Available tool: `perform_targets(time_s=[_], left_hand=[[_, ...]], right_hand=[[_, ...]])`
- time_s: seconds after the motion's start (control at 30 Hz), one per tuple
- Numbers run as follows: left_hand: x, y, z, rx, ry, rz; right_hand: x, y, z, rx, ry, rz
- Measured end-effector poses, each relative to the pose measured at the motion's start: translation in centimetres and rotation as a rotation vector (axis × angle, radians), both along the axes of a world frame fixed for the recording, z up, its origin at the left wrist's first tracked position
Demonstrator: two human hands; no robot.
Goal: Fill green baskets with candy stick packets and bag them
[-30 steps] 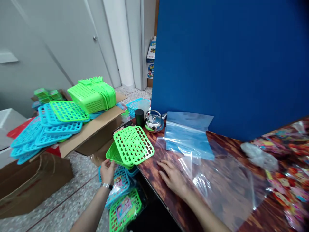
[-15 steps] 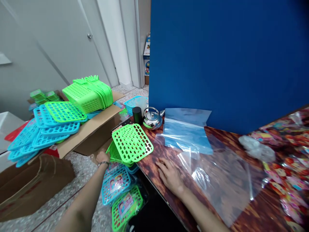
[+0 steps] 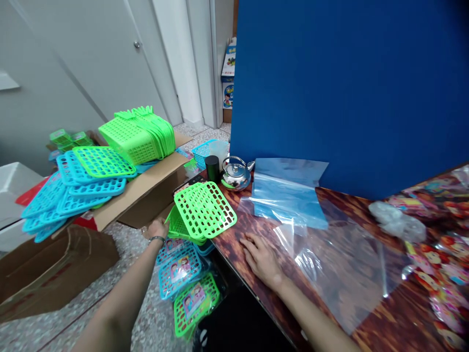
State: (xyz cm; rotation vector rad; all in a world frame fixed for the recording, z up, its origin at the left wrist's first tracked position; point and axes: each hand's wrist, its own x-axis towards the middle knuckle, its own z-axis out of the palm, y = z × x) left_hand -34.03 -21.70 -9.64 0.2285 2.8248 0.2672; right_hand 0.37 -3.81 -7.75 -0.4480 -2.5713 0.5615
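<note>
My left hand (image 3: 158, 229), with a bracelet at the wrist, has its fingers closed on the edge of a green plastic basket (image 3: 177, 227) beside the table's left edge. Overlapping green perforated lids (image 3: 207, 210) lie tilted over that basket and the table corner, hiding part of it. My right hand (image 3: 261, 260) rests on the brown patterned table (image 3: 234, 254), fingers spread and holding nothing. To its right lies a clear plastic bag (image 3: 351, 278). Below my left hand are wrapped blue lids (image 3: 179, 269) and a wrapped green lid (image 3: 196, 303) with picture cards.
Nested green baskets (image 3: 139, 137) and blue lids (image 3: 78, 198) are piled on a cardboard box (image 3: 142, 188) at left. A metal teapot (image 3: 236, 176) and black canister (image 3: 212, 169) stand at the table's back, near blue film (image 3: 287, 198). Packaged colourful items (image 3: 439, 269) cover the right side.
The camera view has shifted slightly, so the scene sits a little farther right and higher. My left hand stays at the green basket, and my right hand still rests on the table.
</note>
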Motion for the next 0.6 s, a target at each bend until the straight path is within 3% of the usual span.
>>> perform_targets(time_s=[0.23, 0.37, 0.43, 0.47, 0.53, 0.6], left_hand=[[-1.3, -0.9, -0.2, 0.040, -0.093, 0.060], [-1.6, -1.9, -0.4, 0.077, -0.138, 0.074], [-1.8, -2.3, -0.6, 0.098, -0.156, 0.075], [-1.8, -2.6, -0.8, 0.108, -0.165, 0.076], [-2.0, -3.0, -1.1, 0.124, -0.175, 0.077], [-2.1, -3.3, -1.6, 0.136, -0.179, 0.073]], right_hand=[[0.1, 0.4, 0.1, 0.029, 0.008, -0.010], [-0.6, -3.3, 1.4, -0.007, 0.065, 0.154], [-2.0, -6.7, 1.4, -0.208, 0.028, 0.282], [-3.1, -8.5, 1.0, -0.374, -0.023, 0.276], [-5.6, -11.4, -0.7, -0.701, -0.152, 0.196], [-8.3, -13.1, -3.1, -1.038, -0.192, 0.027]])
